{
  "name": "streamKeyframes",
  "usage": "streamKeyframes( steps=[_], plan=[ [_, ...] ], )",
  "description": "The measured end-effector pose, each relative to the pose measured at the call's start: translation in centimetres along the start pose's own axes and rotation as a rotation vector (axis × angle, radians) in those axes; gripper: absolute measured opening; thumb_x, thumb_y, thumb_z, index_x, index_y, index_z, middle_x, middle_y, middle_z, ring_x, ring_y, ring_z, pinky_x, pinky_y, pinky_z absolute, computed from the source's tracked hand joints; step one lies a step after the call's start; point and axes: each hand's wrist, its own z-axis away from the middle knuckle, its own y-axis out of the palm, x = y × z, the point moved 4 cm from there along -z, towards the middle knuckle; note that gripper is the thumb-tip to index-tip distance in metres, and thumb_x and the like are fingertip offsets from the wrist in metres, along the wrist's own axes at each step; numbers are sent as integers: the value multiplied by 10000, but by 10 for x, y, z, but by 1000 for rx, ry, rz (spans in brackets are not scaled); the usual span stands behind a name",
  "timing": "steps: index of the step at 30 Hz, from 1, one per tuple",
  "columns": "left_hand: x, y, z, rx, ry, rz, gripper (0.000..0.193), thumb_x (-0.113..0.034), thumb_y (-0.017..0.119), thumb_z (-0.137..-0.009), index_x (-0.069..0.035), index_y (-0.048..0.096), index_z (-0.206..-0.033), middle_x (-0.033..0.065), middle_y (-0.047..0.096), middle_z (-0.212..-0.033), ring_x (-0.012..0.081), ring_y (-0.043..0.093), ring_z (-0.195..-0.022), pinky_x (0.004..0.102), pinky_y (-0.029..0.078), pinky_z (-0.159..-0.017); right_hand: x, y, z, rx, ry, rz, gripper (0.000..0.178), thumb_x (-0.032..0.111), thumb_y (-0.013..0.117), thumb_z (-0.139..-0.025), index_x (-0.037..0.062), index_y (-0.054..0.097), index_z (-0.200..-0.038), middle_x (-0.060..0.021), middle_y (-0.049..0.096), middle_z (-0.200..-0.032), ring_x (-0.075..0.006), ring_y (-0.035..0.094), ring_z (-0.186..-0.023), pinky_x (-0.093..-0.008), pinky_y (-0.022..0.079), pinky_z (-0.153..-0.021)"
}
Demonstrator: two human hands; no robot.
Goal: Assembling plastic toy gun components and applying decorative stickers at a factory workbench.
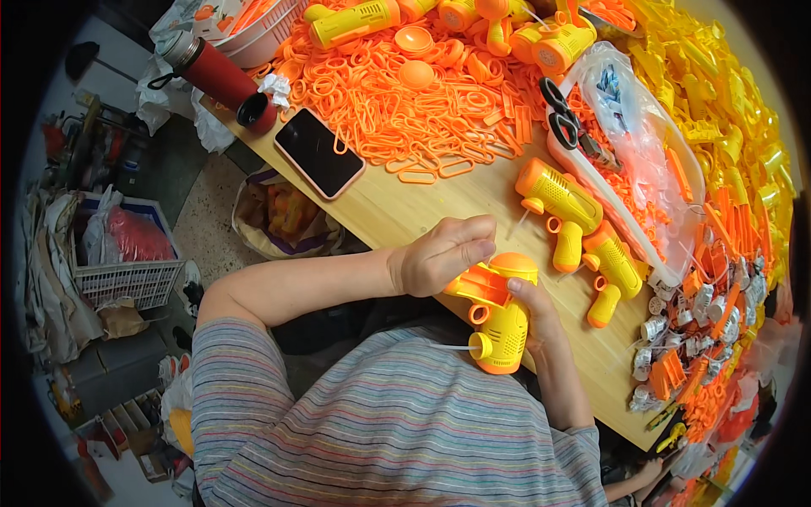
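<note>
The right hand wraps its grip around a yellow toy gun with an orange top, holding it at the near edge of the wooden surface, just above the person's striped shirt. The left hand has its grip pinched narrow on the orange part at the toy's upper left side, fingertips pressed against it.

Two more yellow toy guns lie side by side just beyond, to the right. Past them sits a white tray covered by a clear, crumpled plastic bag, with black-handled scissors at its left rim. A heap of orange rings and loops spreads across the far side, and a black phone in a pink case lies at its near-left edge. A red bottle with a black cap lies tilted at the far-left corner. Yellow plastic parts pile up on the right, and small silver cylinders cluster near the right edge. On the floor at left stands a white wire basket holding a red bag.
</note>
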Motion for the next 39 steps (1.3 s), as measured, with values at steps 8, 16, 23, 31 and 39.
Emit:
streamKeyframes(
  steps=[8,16,23,31,39],
  plan=[
    [-9,-2,-30,38,-265,434,470,-393,275,-1013,-25,487,-810,78,529,-819,163,501,-765,266,417,-779,13,-12,3,-95,-629,397,604,232,772,-702,16,448,-1163,-83,549,-1049,-197,574,-930,-333,484,-822],
    [-44,10,-12,63,-90,344,513,-344,317,-1002,-5,533,-685,117,537,-751,196,544,-722,299,436,-723,24,27,43,-16,-995,870,670,179,837,-576,7,433,-1082,-118,554,-919,-209,565,-763,-315,462,-688],
    [-54,4,-18,50,-59,187,439,-314,353,-995,-1,549,-758,90,561,-769,182,557,-719,279,438,-695,28,25,42,-50,-964,795,649,202,827,-592,1,450,-1080,-94,548,-920,-191,561,-798,-307,462,-740],
    [14,-108,-119,-447,432,-1116,152,-111,632,-788,-104,670,-935,65,600,-891,210,594,-841,317,493,-708,21,-8,18,-191,-480,127,608,330,708,-781,30,417,-1221,-112,536,-1098,-226,585,-1000,-364,512,-830],
    [51,-115,-163,-154,398,-1565,167,-144,674,-726,-147,691,-892,31,594,-985,226,550,-948,363,440,-807,7,-15,6,-203,-336,-147,548,426,604,-849,55,444,-1219,-166,571,-1090,-293,617,-934,-453,524,-792]
  ],
)
